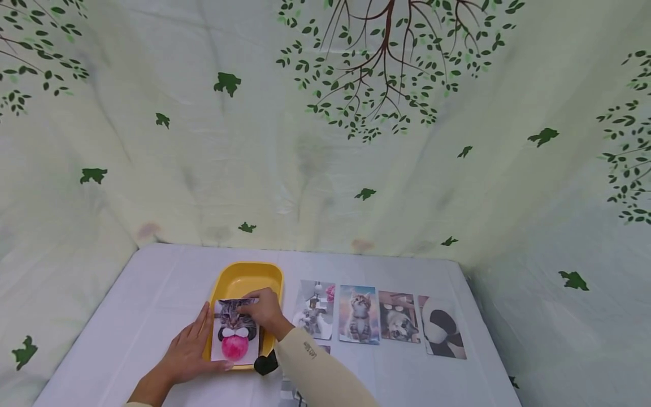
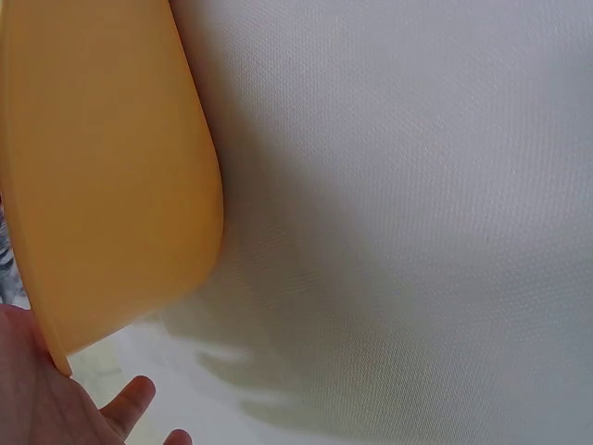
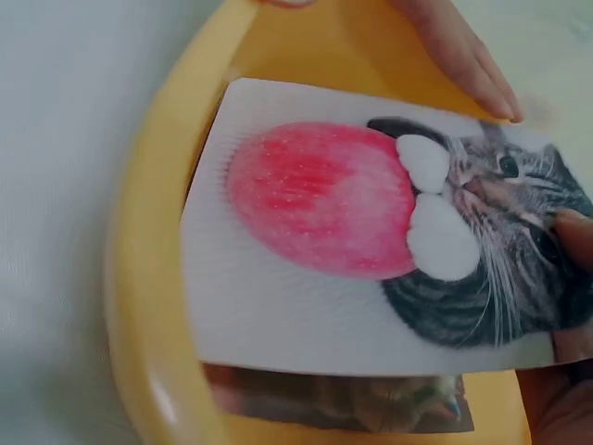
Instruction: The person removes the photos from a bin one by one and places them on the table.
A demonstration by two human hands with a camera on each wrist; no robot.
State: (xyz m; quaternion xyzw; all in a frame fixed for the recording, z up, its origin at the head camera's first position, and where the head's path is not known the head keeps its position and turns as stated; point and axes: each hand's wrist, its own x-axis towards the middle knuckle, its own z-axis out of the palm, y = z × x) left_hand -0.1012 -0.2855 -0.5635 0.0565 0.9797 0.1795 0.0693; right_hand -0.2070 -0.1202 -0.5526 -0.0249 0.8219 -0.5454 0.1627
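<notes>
Right hand: the right hand [image 1: 263,310] sits low in the centre of the head view, fingers curled onto the far end of the cat photo [image 1: 235,330], apparently pinching that edge; in the right wrist view a fingertip rests on the cat's face at the right edge of the frame.
Left hand: the left hand [image 1: 190,345] lies flat with fingers straight along the left rim of the yellow tray [image 1: 239,277], holding nothing; the left wrist view shows the tray's outer wall just beside the palm.
Cat photo: a tabby with a pink ball, lying over the near half of the tray, between the two hands, touching the right hand.
Under it: the right wrist view shows another photo [image 3: 371,400] already in the tray beneath.
Progress: judged from this, at least one photo is in the tray and this one is almost set down.
Left to do: four photos [image 1: 378,316] lie in a row on the table [image 1: 152,282], right of the tray, apart from the hands; another is partly hidden by the right sleeve.
</notes>
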